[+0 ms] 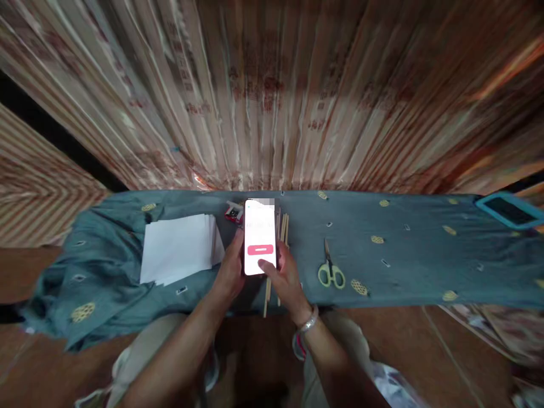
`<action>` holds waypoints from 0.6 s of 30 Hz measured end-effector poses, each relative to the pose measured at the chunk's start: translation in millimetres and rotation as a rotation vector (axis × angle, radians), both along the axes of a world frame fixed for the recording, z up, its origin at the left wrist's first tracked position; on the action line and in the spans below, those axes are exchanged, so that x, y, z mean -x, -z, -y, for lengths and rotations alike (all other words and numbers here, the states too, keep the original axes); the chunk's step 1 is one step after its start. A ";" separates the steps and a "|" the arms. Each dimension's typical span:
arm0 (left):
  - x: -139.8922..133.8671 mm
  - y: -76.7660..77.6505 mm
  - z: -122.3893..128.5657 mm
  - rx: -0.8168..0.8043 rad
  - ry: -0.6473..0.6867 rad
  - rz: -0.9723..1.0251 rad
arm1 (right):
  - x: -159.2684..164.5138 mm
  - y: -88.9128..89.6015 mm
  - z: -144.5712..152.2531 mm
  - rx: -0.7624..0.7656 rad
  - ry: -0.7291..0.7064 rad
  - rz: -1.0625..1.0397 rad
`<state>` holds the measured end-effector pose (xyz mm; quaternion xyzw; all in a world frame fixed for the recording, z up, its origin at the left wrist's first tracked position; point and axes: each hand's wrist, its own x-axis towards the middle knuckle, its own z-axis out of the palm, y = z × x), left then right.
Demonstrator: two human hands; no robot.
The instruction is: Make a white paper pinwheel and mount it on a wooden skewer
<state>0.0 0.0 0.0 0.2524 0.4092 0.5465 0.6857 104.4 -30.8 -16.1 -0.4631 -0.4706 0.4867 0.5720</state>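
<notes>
A smartphone (260, 232) with a bright white screen and a pink-red button is held upright above the cloth-covered table. My left hand (232, 266) grips its left edge. My right hand (289, 277) is wrapped round its right side, with the thumb over the lower part of the screen. Several thin wooden sticks (284, 226) lie behind and below the phone, partly hidden by it and by my right hand. To the right of that hand, scissors (330, 272) with pale green handles lie with their blades pointing away. A stack of white paper (178, 249) is left of my left hand.
A small red and white packet (233, 213) lies just behind the phone, partly covered. At the far right is a blue-framed tablet-like board (510, 209). The grey-green patterned cloth (408, 272) bunches up at the left end. A ribbed, printed sheet wall (272, 113) rises behind the table.
</notes>
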 end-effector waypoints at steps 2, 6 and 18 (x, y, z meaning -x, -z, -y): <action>-2.0 -1.9 0.5 0.000 0.039 0.014 | -4.4 -3.1 0.3 0.032 -0.006 -0.016; -5.8 -3.9 0.3 -0.013 0.097 0.042 | -12.0 -4.1 -0.6 0.068 -0.003 -0.038; -16.5 -4.4 5.1 -0.036 0.139 0.130 | -29.8 -0.7 0.7 0.088 0.019 0.220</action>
